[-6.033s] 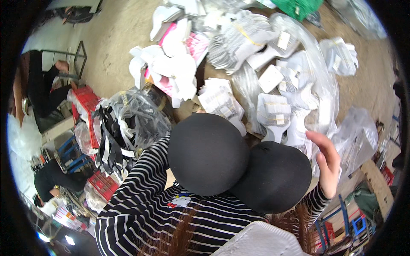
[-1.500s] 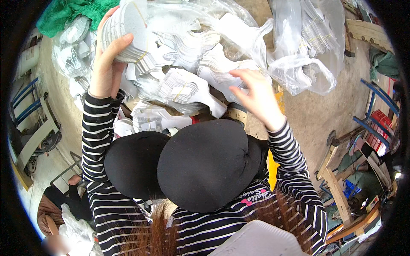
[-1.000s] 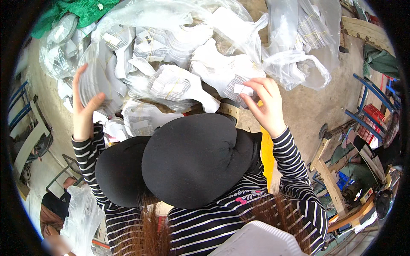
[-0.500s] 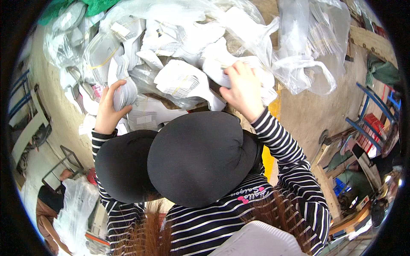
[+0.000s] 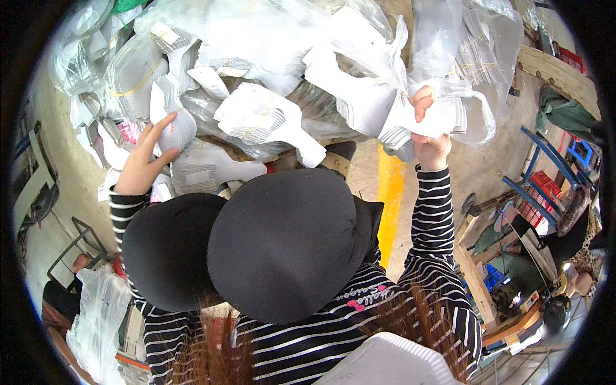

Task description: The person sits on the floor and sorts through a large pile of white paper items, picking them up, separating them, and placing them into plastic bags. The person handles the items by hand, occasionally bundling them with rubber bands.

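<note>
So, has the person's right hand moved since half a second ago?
Yes: the right hand has moved to the right, from the left side of the yellow strip to its right side, now gripping a white stack.

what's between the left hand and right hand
In the head view, a banded stack of white paddle-shaped pieces, among other white pieces and clear plastic, lies between left hand and right hand.

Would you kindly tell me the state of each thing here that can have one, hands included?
Left hand: thumb and fingers at the rounded stack; firmness of grip unclear.
Rounded stack: among the pile.
Right hand: closed on the white stack.
White stack: held, edges slightly fanned.
Middle stack: bound with a yellow band, untouched.
Clear plastic bag: holding banded pieces.
</note>
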Demonstrator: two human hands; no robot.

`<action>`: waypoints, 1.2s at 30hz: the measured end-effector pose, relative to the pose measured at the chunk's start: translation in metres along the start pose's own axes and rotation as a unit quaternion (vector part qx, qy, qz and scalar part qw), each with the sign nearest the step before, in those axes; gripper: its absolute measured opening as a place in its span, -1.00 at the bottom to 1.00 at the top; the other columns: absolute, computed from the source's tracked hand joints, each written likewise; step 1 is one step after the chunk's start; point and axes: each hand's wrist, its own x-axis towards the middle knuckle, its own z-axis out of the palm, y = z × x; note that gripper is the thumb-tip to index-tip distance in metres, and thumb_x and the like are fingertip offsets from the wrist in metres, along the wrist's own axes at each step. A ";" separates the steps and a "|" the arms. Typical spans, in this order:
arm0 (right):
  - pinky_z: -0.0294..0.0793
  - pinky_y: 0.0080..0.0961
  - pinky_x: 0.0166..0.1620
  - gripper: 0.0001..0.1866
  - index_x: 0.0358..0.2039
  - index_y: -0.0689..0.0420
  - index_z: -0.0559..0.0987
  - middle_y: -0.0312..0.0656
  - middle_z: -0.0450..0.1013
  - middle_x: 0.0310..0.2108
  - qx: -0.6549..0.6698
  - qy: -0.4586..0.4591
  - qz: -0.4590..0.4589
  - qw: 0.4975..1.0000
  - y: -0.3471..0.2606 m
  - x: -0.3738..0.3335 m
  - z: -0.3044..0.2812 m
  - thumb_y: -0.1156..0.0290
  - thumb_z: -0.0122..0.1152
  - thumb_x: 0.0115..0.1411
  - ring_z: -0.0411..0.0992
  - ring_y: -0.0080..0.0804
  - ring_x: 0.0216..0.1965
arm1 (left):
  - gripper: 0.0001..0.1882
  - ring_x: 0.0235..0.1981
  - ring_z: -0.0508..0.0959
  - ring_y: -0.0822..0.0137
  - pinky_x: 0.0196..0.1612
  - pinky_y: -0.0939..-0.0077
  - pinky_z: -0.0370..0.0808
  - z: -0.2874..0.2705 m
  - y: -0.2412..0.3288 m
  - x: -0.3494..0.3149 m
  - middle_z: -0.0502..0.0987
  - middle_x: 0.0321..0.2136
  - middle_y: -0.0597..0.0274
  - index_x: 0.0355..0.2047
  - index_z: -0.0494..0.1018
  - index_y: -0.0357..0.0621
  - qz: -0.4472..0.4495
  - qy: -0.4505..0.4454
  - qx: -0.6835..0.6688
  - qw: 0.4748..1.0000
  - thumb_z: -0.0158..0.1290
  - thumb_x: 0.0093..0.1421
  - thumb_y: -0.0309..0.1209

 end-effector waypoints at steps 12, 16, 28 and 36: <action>0.15 -0.52 -0.13 -0.74 -0.64 -0.07 0.32 -0.41 0.04 -0.49 0.237 -0.007 -0.006 0.971 0.014 0.018 -0.029 0.46 0.13 -0.45 0.08 -0.42 -0.36 | -0.67 0.02 0.50 0.09 0.17 0.12 0.35 0.010 0.211 0.060 0.55 -0.07 0.12 -0.03 0.49 -0.13 0.454 0.120 0.126 0.874 0.06 0.17 -0.46; 0.11 -0.52 -0.17 -0.74 -0.66 -0.07 0.27 -0.44 0.03 -0.46 0.224 0.000 -0.023 0.974 0.022 0.009 -0.049 0.42 0.11 -0.45 0.02 -0.46 -0.36 | -0.80 0.11 0.44 0.32 0.41 -0.03 0.02 0.135 0.247 0.146 0.58 -0.10 0.43 -0.23 0.59 0.07 0.607 0.216 0.110 0.756 0.01 0.19 -0.35; 0.09 -0.53 -0.20 -0.82 -0.71 -0.11 0.32 -0.46 0.01 -0.49 0.294 -0.029 -0.050 0.954 0.042 0.008 -0.053 0.41 0.12 -0.39 -0.02 -0.47 -0.37 | -0.71 0.16 0.40 0.26 0.33 0.03 0.17 0.149 0.214 0.160 0.50 -0.02 0.36 -0.10 0.53 0.23 0.594 0.130 0.189 0.771 0.08 0.15 -0.34; 0.14 -0.50 -0.19 -0.84 -0.69 -0.11 0.37 -0.47 0.05 -0.49 0.321 -0.024 -0.056 0.945 0.048 0.007 -0.057 0.41 0.16 -0.35 0.02 -0.48 -0.35 | -0.72 0.16 0.41 0.22 0.31 0.02 0.20 0.146 0.216 0.159 0.49 -0.02 0.30 -0.10 0.50 0.20 0.597 0.130 0.200 0.766 0.09 0.15 -0.30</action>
